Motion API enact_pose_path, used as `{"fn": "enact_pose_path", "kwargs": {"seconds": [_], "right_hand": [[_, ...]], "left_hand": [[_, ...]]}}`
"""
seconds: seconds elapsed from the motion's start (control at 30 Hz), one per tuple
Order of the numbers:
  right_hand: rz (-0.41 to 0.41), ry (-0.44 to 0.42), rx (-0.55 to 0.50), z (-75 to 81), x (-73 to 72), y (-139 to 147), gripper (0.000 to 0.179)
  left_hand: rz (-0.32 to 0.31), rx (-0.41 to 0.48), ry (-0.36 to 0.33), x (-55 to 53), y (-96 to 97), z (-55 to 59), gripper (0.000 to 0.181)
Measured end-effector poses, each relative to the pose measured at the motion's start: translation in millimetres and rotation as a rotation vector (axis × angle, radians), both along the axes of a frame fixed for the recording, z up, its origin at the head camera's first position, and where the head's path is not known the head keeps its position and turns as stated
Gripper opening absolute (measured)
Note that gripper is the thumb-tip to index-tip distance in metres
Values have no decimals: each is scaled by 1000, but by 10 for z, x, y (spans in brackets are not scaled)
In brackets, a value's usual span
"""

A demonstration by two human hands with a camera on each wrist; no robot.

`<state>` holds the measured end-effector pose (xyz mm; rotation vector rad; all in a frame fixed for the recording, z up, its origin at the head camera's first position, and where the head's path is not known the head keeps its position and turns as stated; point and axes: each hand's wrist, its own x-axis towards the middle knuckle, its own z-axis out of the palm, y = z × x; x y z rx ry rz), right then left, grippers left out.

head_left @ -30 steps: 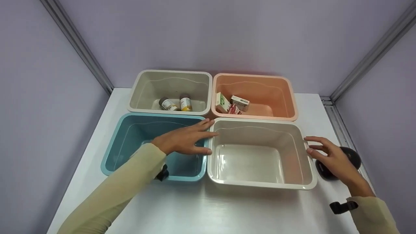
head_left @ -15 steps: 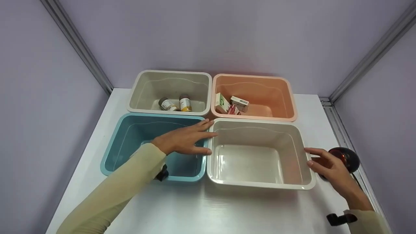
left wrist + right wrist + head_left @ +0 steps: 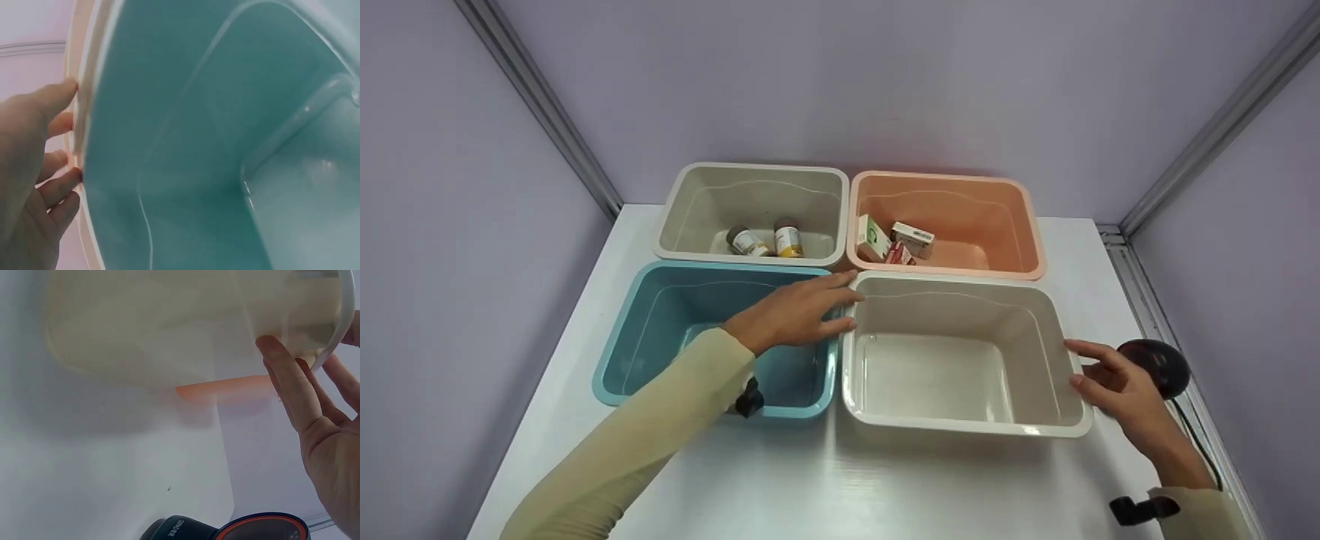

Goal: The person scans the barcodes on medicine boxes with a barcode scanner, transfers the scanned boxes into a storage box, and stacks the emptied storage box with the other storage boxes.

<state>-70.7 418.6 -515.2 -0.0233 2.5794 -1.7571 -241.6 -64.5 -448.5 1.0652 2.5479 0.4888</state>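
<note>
In the head view, a white bin (image 3: 969,429) stands at front right, beside a teal bin (image 3: 601,375). My left hand (image 3: 786,313) reaches over the teal bin, fingers spread and fairly straight, fingertips at the rims where the two bins meet; the left wrist view shows this hand (image 3: 31,169) beside the teal wall. On the white bin's right rim my right hand (image 3: 1125,397) has its index finger and thumb. Other fingers (image 3: 289,385) of that hand lie under the rim, against the outer wall, in the right wrist view.
Behind stand a grey bin (image 3: 679,202) with two small bottles (image 3: 787,238) and a peach bin (image 3: 1024,225) with several small boxes (image 3: 913,238). A dark corded scanner-like device (image 3: 1161,367) is close to my right hand on the white table (image 3: 810,487).
The left hand has shifted slightly right and away from me along the rim. My right hand has slid nearer along its rim. The white bin sits slightly further right.
</note>
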Motion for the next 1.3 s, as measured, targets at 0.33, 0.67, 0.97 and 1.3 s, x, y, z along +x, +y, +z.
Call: {"fn": "enact_pose_path", "kwargs": {"seconds": [0.33,0.67,0.97,1.3], "right_hand": [[-35,4,6,-53,29,5,49],[-70,-9,47,-58,58,-6,51],[-78,4,-3,-81,76,8,50],[-93,-16,13,-71,61,21,51]], "left_hand": [[94,165,-88,23,136,2,49],[155,291,-174,99,270,-17,48],[330,443,-246,150,325,-93,48],[403,486,-288,150,313,-104,47]]}}
